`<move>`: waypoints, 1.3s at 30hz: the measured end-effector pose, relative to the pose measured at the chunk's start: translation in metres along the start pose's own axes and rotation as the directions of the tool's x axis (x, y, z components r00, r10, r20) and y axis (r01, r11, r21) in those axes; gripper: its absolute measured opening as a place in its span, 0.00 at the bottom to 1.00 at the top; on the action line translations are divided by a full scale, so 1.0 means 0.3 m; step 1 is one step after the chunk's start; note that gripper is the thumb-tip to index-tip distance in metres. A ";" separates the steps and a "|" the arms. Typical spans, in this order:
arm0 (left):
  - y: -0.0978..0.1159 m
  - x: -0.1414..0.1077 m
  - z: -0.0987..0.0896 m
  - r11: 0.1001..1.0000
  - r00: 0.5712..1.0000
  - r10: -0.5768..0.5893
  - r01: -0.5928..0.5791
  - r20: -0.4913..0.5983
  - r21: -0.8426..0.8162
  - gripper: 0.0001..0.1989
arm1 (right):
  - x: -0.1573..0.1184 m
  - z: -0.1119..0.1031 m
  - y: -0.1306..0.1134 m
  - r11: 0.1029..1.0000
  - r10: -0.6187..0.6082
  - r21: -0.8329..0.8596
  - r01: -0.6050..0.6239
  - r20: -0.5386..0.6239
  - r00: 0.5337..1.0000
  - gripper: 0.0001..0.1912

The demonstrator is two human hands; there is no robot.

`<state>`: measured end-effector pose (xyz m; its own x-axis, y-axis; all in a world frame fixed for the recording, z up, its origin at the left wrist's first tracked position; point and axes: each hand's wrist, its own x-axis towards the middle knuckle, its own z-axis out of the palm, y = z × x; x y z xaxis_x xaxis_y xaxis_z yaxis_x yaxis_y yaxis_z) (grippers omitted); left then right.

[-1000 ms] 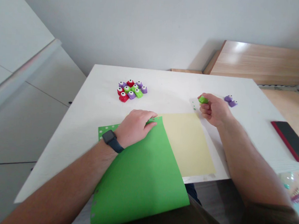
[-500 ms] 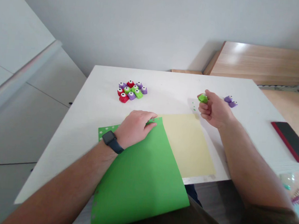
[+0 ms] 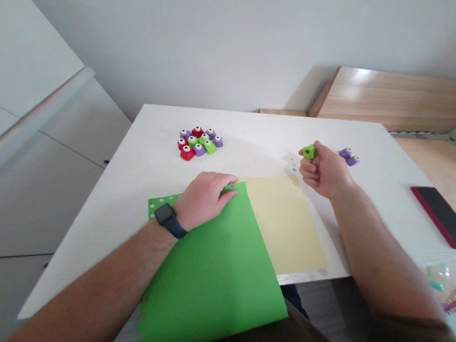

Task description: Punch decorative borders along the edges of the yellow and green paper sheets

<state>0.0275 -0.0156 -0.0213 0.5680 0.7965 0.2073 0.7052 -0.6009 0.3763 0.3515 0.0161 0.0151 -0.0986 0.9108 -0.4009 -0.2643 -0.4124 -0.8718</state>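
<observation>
My right hand (image 3: 325,170) is closed around a small green craft paper punch (image 3: 309,151), raised over the table with its dark-holed face turned to me. On the table just below it lie a few tiny green paper cut-outs (image 3: 294,165). My left hand (image 3: 206,196), with a dark watch on its wrist, grips a green sheet of paper (image 3: 222,259) at its far edge, thumb on top. Small punched shapes line that edge and the left side. The sheet's near end hangs past the table edge. Under it sits a pale yellow sheet (image 3: 290,227).
Several red, green and purple paper punches (image 3: 199,143) stand grouped at the back left of the white table (image 3: 104,204). Two purple punches (image 3: 349,156) are behind my right hand. A black and red flat case (image 3: 441,214) lies at the right edge.
My right hand has rotated the green punch, so its holed face now shows instead of its side. My left hand and the green sheet have stayed in place.
</observation>
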 end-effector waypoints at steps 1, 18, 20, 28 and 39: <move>0.000 0.000 0.000 1.000 1.000 0.001 -0.001 0.001 -0.002 0.12 | -0.001 0.001 0.000 1.000 0.000 -0.010 0.000 0.000 1.000 0.16; 0.003 0.001 -0.002 1.000 1.000 0.005 -0.005 0.003 -0.007 0.13 | 0.052 -0.027 0.035 0.866 -0.402 -0.440 0.237 -0.332 0.854 0.27; 0.003 0.001 -0.002 1.000 1.000 0.005 -0.005 0.004 -0.005 0.13 | 0.058 -0.029 0.045 0.847 -0.405 -0.483 0.224 -0.311 0.860 0.27; 0.002 0.000 -0.003 1.000 1.000 0.012 -0.012 0.002 -0.004 0.13 | 0.061 -0.025 0.045 0.789 -0.527 -0.532 0.308 -0.328 0.784 0.25; 0.002 0.001 -0.003 1.000 1.000 0.005 -0.006 0.011 0.004 0.13 | 0.073 -0.033 0.053 0.776 -0.546 -0.540 0.327 -0.315 0.776 0.25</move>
<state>0.0278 -0.0157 -0.0201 0.5763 0.7924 0.1998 0.7038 -0.6055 0.3716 0.3547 0.0294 -0.0104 0.3700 0.9259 0.0761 0.2805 -0.0332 -0.9593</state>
